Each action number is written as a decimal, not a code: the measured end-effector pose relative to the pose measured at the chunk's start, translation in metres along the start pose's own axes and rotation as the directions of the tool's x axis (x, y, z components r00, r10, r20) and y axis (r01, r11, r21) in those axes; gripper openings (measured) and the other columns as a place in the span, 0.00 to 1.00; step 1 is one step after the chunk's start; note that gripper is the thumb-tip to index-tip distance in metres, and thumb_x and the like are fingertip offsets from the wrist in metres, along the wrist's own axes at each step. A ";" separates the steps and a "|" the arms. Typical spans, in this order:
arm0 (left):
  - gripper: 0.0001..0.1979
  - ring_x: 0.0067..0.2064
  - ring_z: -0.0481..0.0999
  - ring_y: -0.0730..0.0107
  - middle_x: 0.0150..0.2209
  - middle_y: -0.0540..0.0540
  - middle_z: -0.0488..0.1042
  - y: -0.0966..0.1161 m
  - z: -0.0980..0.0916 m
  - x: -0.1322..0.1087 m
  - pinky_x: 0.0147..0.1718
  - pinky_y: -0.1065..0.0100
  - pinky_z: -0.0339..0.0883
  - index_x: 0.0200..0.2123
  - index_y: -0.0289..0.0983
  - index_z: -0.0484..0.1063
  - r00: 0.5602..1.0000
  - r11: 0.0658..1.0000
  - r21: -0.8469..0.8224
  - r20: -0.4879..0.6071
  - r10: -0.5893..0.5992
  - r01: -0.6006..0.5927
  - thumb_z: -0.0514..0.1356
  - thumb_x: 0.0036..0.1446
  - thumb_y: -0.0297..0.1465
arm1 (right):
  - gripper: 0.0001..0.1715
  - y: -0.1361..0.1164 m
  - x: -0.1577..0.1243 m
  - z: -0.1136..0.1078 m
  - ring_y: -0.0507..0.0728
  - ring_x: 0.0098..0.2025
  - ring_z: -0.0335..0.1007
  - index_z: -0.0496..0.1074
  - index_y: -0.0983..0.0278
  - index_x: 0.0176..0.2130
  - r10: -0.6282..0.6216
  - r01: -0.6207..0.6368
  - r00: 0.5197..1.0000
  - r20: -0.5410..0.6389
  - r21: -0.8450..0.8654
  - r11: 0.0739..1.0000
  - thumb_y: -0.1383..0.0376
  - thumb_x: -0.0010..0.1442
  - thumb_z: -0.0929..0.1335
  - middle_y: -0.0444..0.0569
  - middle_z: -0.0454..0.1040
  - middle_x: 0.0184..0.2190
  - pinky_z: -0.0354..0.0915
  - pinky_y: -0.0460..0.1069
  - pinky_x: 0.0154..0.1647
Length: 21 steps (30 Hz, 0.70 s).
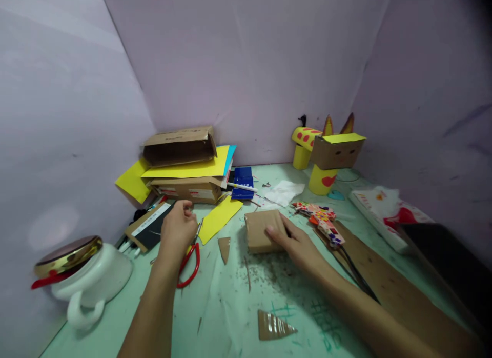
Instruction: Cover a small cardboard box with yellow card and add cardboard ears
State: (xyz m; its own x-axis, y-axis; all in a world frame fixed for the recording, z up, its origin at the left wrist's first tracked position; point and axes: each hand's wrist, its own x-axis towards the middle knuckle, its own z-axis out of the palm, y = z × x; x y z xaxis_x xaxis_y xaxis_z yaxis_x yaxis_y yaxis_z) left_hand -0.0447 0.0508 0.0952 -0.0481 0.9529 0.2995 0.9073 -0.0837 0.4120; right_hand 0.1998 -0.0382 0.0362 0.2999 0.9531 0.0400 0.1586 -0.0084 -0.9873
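My right hand (292, 240) grips a small brown cardboard box (263, 230) by its right side, thumb on the front face. My left hand (180, 222) is curled closed above the table, and what its fingers hold, if anything, is hidden. Just right of that wrist lie red-handled scissors (198, 268), partly covered by the arm. Between the hands are a strip of yellow paper (221, 219) and a pointed cardboard scrap (224, 249). Another cardboard triangle with shiny tape (273, 325) rests nearer to me.
A white mug (98, 276) with a gold lid stands at left. Cardboard boxes (180, 142) and yellow sheets are stacked behind. At back right stands a yellow-and-cardboard animal figure (338, 153). A patterned glue gun (323, 219) lies on a cardboard strip (384, 276); a dark panel (442, 260) juts in from the right.
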 end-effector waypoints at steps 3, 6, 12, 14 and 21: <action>0.11 0.34 0.75 0.60 0.31 0.44 0.77 -0.010 0.000 0.002 0.31 0.67 0.62 0.35 0.38 0.73 0.986 0.996 0.059 0.157 0.057 -0.067 0.54 0.48 0.32 | 0.42 0.008 0.004 -0.001 0.67 0.63 0.50 0.63 0.62 0.58 0.054 -0.058 0.994 -0.097 -0.046 0.997 0.45 0.49 0.68 0.54 0.58 0.62 0.43 0.64 0.63; 0.15 0.40 0.75 0.59 0.39 0.43 0.77 0.003 0.011 -0.008 0.35 0.66 0.63 0.40 0.39 0.73 0.957 0.980 0.098 0.250 0.146 -0.175 0.55 0.46 0.30 | 0.40 0.010 0.006 -0.004 0.66 0.63 0.51 0.64 0.63 0.57 0.025 -0.028 0.997 -0.078 -0.031 0.999 0.44 0.51 0.65 0.55 0.59 0.61 0.44 0.62 0.64; 0.15 0.43 0.73 0.50 0.39 0.35 0.76 0.031 0.035 -0.027 0.41 0.58 0.61 0.36 0.34 0.74 0.934 0.919 0.250 0.269 0.236 -0.304 0.54 0.43 0.24 | 0.30 0.003 0.002 -0.007 0.63 0.61 0.55 0.64 0.61 0.53 -0.224 0.218 0.962 -0.155 -0.054 0.974 0.51 0.55 0.66 0.54 0.63 0.58 0.51 0.61 0.61; 0.13 0.40 0.74 0.51 0.36 0.34 0.76 0.029 0.037 -0.026 0.39 0.58 0.61 0.31 0.34 0.75 0.939 0.907 0.286 0.244 0.242 -0.308 0.52 0.45 0.23 | 0.26 -0.001 0.000 -0.006 0.63 0.60 0.56 0.64 0.60 0.51 -0.287 0.280 0.941 -0.181 -0.066 0.958 0.54 0.55 0.67 0.54 0.64 0.57 0.51 0.60 0.61; 0.13 0.31 0.75 0.56 0.29 0.38 0.77 0.021 0.031 -0.021 0.31 0.62 0.61 0.27 0.35 0.74 0.940 0.905 0.263 0.037 0.338 -0.335 0.49 0.51 0.23 | 0.19 -0.023 -0.008 -0.006 0.60 0.49 0.66 0.66 0.61 0.45 -0.281 0.309 0.917 -0.284 0.061 0.949 0.56 0.54 0.67 0.54 0.69 0.47 0.62 0.57 0.52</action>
State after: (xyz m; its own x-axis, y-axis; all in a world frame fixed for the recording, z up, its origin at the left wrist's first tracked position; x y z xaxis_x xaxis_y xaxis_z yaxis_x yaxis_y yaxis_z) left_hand -0.0120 0.0384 0.0711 0.2769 0.8787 0.3889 0.9467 -0.3187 0.0461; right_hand 0.1989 -0.0473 0.0598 0.4979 0.7902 0.3573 0.1857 0.3054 -0.9340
